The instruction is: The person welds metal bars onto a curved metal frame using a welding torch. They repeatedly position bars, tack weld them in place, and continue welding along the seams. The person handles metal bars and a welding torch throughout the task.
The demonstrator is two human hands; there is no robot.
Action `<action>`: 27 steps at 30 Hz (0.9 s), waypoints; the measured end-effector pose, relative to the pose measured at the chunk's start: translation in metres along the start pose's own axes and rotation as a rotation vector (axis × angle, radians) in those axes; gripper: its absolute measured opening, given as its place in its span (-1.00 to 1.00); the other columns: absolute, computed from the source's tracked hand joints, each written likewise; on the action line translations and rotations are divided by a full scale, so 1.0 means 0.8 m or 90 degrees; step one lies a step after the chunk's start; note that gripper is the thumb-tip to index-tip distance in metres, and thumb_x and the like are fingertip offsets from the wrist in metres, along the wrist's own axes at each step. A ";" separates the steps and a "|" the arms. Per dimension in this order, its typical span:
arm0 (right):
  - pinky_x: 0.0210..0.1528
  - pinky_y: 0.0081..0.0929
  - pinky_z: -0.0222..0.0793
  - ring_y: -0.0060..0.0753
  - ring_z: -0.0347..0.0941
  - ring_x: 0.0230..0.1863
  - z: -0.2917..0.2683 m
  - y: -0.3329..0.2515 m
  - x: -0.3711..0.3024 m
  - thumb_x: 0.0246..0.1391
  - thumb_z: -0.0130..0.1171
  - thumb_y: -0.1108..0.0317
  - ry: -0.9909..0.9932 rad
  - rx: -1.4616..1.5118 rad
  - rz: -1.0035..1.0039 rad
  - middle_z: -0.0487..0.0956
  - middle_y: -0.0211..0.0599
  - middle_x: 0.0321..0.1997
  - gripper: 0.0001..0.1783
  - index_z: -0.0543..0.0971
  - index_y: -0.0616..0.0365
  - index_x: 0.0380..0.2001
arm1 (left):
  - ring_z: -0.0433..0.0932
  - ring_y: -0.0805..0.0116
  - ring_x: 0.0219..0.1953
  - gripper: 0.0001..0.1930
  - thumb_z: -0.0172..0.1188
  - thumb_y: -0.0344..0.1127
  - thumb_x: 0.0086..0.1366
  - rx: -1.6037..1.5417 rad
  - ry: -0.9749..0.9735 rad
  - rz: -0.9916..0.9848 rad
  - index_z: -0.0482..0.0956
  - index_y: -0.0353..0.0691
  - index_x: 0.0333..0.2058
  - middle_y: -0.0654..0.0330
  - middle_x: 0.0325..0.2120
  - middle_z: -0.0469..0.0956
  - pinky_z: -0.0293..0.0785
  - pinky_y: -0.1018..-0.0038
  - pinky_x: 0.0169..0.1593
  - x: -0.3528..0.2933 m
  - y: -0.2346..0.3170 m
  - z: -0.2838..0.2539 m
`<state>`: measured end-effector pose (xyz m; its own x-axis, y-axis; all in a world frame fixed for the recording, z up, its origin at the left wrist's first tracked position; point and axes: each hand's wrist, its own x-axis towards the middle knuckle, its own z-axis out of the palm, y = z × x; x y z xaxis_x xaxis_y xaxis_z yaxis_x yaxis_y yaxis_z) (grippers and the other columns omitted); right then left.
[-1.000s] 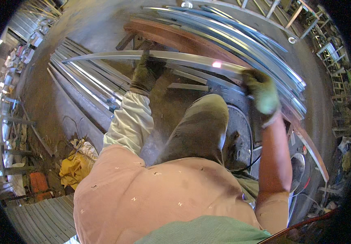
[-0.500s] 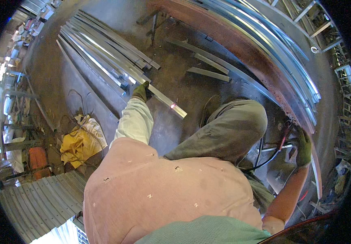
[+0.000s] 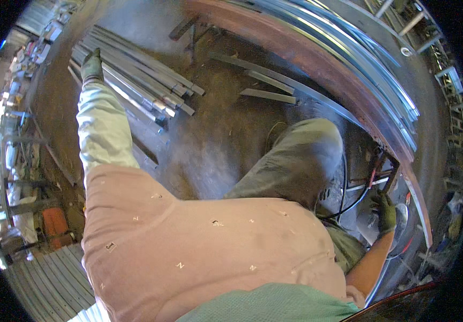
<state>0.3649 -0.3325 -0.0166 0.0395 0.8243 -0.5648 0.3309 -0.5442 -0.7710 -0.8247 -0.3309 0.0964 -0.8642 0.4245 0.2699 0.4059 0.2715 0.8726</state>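
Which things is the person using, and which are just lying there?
In use:
left hand, gloved, over the stack of metal bars
right hand, gloved, by the black cable and round machine

Lying about:
loose bars on the floor
orange container
corrugated sheet

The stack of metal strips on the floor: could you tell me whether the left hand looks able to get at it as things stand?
Probably yes. The gloved left hand is stretched out right over the far end of the stack of metal strips, and nothing lies between them. Whether it already touches a strip is unclear.
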 end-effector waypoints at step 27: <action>-0.20 -0.23 0.54 -0.27 0.66 -0.27 0.104 0.582 -0.194 0.48 0.26 -0.14 0.421 0.795 0.335 0.78 -0.29 -0.15 -0.53 0.72 -0.01 0.09 | 0.51 0.12 0.45 -0.50 0.21 -0.25 0.67 0.006 -0.934 0.618 0.52 -0.39 0.44 -0.02 0.39 0.59 0.34 0.23 0.54 -0.662 0.431 0.458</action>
<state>0.4344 -0.7267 -0.3127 0.4135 0.2327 -0.8803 -0.8344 -0.2901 -0.4686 -0.1184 -0.1455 0.1054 0.6242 0.7769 0.0827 0.5713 -0.5262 0.6299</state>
